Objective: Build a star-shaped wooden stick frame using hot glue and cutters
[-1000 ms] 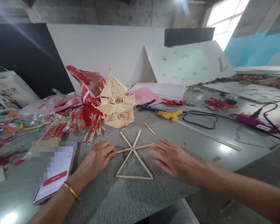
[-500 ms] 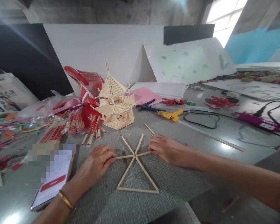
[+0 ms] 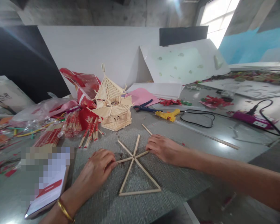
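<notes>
On the table lies a spoked frame of thin wooden sticks [image 3: 146,173], its arms meeting at one centre. A single crosswise stick joins the two nearest arms into a triangle. My left hand [image 3: 100,166], with a gold bangle at the wrist, pinches the tip of the left arm. On the other side my right hand [image 3: 162,149] has its fingers closed on the end of the right arm; its fingertips are partly hidden. A loose stick [image 3: 146,129] lies just beyond my right hand. Behind the frame stands a small stick-built pavilion [image 3: 114,109] with a pointed roof.
A yellow glue gun [image 3: 169,115] lies with blue-handled pliers [image 3: 144,106] and a clear glue stick [image 3: 207,137]. Red-wrapped chopstick bundles [image 3: 72,124] are at the left, above a phone [image 3: 48,186]. A purple power strip [image 3: 254,119] sits at the right.
The stick frame has turned slightly counterclockwise between my hands: its left arm has come nearer and the near crosswise stick tilts the other way. The camera view has shifted a little.
</notes>
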{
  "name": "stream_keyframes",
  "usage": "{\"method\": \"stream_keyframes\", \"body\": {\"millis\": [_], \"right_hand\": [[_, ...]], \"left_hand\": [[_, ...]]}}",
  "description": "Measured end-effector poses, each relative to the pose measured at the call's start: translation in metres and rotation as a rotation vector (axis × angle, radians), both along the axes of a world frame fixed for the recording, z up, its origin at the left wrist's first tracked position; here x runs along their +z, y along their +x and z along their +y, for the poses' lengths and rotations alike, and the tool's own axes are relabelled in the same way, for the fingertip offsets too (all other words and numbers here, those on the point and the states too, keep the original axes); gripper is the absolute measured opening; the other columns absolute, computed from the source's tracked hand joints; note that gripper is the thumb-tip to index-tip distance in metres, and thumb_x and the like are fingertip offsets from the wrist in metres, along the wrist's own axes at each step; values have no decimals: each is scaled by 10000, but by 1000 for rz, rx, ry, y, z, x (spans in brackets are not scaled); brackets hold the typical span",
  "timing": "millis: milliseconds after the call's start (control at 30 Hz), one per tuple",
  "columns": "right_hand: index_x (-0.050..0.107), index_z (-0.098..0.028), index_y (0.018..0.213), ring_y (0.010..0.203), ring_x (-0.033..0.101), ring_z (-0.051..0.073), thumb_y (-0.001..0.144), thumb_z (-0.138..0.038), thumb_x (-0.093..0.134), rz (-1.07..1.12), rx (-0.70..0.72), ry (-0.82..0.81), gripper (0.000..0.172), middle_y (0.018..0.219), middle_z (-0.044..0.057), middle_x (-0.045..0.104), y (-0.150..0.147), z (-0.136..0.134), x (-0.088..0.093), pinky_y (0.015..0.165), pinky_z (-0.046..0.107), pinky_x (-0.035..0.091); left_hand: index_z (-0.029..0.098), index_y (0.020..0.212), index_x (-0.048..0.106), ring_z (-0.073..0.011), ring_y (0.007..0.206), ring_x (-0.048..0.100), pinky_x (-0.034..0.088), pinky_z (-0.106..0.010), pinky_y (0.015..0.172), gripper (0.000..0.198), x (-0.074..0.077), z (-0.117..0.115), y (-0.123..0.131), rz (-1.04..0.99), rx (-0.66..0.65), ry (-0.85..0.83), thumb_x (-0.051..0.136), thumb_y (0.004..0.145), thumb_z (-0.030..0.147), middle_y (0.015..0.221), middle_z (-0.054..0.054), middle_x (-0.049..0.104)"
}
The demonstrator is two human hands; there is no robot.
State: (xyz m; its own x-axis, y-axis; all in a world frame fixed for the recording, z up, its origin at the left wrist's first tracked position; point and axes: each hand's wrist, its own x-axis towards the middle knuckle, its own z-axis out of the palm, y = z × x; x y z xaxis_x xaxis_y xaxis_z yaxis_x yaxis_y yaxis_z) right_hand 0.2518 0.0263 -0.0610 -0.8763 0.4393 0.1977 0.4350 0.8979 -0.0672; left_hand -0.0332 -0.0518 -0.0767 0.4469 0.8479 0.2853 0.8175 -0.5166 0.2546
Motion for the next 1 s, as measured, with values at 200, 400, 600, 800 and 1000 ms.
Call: {"method": "stream_keyframes", "body": {"millis": [200,400,600,800,1000], "right_hand": [[593,-117,823,783,485,154,944,-153,391,-10,33,2,238,816,67,572,-4,6,2,768,289,393],[583,-118,824,806,476,160,928,-109,370,-24,25,69,237,836,71,557,1,1,-3,771,288,396],[571,-117,835,816,469,165,922,-102,378,-40,17,86,212,853,67,548,2,1,-6,789,294,407],[579,-111,862,843,478,168,914,-82,380,-52,-3,66,208,887,77,558,-2,2,-2,786,292,416],[591,-117,868,834,492,170,928,-119,379,-47,6,87,221,872,77,562,0,3,-2,791,308,421]], "left_hand": [[207,834,582,-197,871,555,435,-357,807,143,-1,1,1,20,14,6,483,924,257,906,-28,620],[202,814,579,-205,888,559,439,-369,807,153,2,-2,3,18,8,-6,479,923,239,916,-35,622],[203,819,578,-193,868,555,436,-349,795,162,0,0,3,20,14,-3,468,929,248,903,-29,618],[192,808,567,-192,849,548,425,-348,783,172,0,3,3,30,34,11,473,930,269,880,-27,614],[190,847,587,-186,861,560,437,-335,796,174,-1,4,0,-23,36,35,475,930,294,892,-29,628]]}}
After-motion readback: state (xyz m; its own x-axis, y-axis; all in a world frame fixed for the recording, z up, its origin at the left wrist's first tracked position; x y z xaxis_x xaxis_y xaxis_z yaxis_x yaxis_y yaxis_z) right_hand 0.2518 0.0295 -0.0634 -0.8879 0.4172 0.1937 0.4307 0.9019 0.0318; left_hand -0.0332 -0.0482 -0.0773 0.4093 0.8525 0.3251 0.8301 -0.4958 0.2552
